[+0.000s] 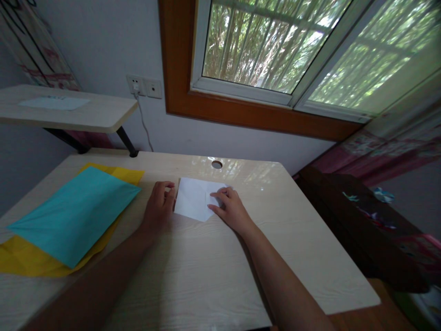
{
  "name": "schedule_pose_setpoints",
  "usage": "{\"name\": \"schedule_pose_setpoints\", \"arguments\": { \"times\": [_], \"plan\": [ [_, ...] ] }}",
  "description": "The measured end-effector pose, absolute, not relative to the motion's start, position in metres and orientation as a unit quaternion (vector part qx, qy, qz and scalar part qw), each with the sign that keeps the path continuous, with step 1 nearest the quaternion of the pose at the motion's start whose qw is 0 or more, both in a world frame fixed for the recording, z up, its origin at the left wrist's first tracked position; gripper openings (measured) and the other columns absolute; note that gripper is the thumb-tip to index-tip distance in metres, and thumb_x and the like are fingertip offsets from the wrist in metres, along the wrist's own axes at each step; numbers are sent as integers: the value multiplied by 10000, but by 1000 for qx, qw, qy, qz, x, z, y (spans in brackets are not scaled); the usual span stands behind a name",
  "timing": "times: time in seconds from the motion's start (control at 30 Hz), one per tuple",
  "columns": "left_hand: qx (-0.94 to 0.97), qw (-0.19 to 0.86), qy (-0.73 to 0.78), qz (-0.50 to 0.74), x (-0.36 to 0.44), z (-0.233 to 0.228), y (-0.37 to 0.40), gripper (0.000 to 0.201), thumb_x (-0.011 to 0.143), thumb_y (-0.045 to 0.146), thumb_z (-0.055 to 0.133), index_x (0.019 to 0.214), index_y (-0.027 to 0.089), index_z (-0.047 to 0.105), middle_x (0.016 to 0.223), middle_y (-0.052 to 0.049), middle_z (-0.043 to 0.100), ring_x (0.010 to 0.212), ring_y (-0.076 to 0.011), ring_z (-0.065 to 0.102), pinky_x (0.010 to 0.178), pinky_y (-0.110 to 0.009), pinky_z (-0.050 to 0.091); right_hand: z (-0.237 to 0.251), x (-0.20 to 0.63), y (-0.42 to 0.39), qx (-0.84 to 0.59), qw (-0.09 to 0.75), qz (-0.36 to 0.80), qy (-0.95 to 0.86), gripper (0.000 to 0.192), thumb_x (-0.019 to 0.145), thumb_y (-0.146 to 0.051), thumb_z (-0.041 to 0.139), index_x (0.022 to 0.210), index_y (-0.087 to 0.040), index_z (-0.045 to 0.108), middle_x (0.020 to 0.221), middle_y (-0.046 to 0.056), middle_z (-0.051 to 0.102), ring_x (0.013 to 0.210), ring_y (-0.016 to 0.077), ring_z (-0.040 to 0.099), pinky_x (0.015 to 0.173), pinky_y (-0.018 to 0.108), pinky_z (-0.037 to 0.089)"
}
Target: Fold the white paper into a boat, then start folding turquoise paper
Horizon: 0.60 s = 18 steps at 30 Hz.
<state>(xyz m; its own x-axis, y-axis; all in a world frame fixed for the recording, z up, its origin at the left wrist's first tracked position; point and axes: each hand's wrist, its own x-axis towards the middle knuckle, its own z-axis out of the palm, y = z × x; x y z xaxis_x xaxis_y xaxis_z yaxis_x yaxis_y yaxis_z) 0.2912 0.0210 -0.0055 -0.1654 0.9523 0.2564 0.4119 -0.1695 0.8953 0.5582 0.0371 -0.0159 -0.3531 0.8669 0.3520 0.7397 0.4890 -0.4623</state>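
A small sheet of white paper [191, 198], seemingly with a part folded over on its right side, lies flat on the pale wooden desk [292, 257]. On the right part of the sheet rests my right hand [234, 209], its thumb and forefinger drawn close together at the folded part. My left hand [159, 203] is just beside the sheet's left edge, with curled fingers and a gap between thumb and fingertips; nothing shows in it. Whether it touches the edge is hard to see.
To the left, a turquoise sheet [79, 214] lies over a yellow sheet [15, 255]. Above them is a raised shelf [99, 115] with a pale paper [55, 102] on it. A cable hole [217, 164] sits near the desk's back edge, below the window [255, 50].
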Motion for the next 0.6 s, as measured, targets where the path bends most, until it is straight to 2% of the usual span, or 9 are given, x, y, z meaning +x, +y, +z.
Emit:
{"name": "schedule_pose_setpoints", "arguments": {
  "times": [0.17,0.27,0.37,0.5,0.6],
  "plan": [
    [573,314,541,530,293,1,19,214,970,364,477,1074,201,567,890,-38,636,765,-175,663,694,-323,571,-14,558,36,-491,268,111,-821,398,834,-434,752,1195,-280,688,1151,113,593,1031,277,571,921,461,492],
    [587,335,500,542,295,1,17,192,979,328,474,1096,200,557,948,-47,646,837,-178,677,779,-352,584,-13,558,35,-490,258,109,-826,409,830,-448,755,1197,-283,687,1162,109,592,1048,275,569,926,449,485],
    [616,346,458,540,296,-2,16,174,968,279,500,1115,202,552,1042,-58,608,895,-174,674,794,-355,597,-13,557,34,-478,251,107,-835,432,823,-462,760,1206,-279,679,1156,104,595,1043,267,571,926,440,480],
    [689,297,406,522,298,-8,16,223,928,190,559,1149,217,568,1152,-72,532,1035,-188,628,844,-356,599,-15,557,34,-461,247,102,-846,472,810,-494,766,1218,-277,668,1158,101,594,1052,263,572,924,433,473],
    [764,232,372,473,298,-10,17,273,912,130,561,1168,222,587,1179,-86,534,1075,-199,592,871,-364,585,-15,555,33,-448,245,104,-853,493,805,-509,766,1226,-277,659,1156,103,594,1060,265,570,920,429,472]
  ]
}}
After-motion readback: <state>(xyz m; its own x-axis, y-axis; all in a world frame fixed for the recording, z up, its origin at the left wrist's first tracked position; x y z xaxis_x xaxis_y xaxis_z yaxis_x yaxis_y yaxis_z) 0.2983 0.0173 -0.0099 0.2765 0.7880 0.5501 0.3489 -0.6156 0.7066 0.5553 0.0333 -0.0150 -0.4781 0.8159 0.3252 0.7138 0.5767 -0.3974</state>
